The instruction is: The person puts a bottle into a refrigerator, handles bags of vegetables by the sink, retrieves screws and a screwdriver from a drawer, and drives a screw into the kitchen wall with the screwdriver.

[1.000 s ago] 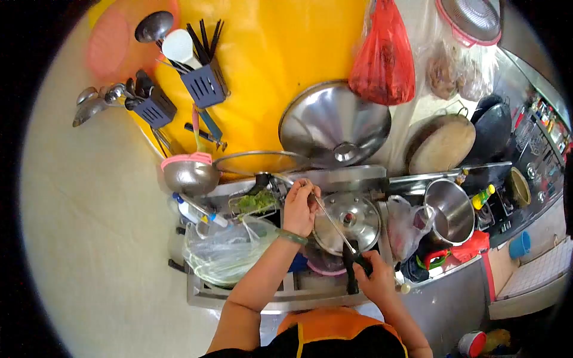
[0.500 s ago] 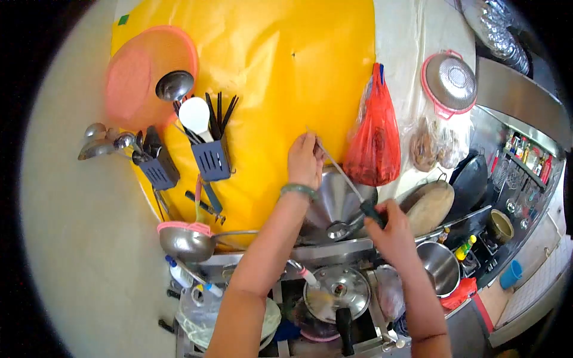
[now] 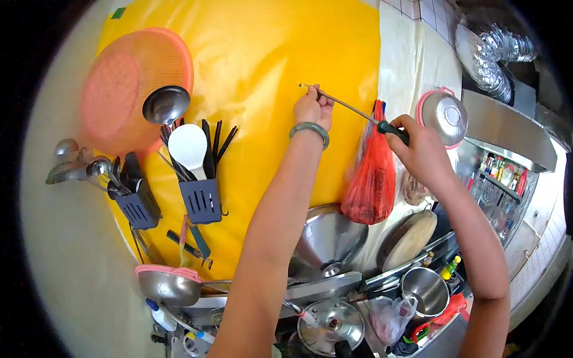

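Note:
A long screwdriver [image 3: 353, 110] with a dark green handle slants in front of the yellow wall sheet [image 3: 256, 53]. My right hand [image 3: 422, 146] is wrapped round its handle. At the far end, my left hand [image 3: 314, 108] has its fingers closed at the shaft's tip, close against the sheet, a green bangle on the wrist. A small greenish spot [image 3: 301, 85] shows on the sheet beside those fingertips. Whether a screw is pinched there is hidden. Just below the screwdriver handle hangs a red plastic bag [image 3: 371, 182].
Utensil holders [image 3: 201, 201] and an orange basket [image 3: 107, 89] hang left. Below the hands stand a large metal bowl [image 3: 328, 238] and a lidded pot [image 3: 331, 325]. A wooden lid [image 3: 412, 238], a steel pot [image 3: 427, 289] and a metal colander [image 3: 444, 118] are on the right.
Both hands have moved up the wall with the screwdriver, its tip now at the greenish spot. The view has tilted, so the hanging utensils and bag sit lower in it.

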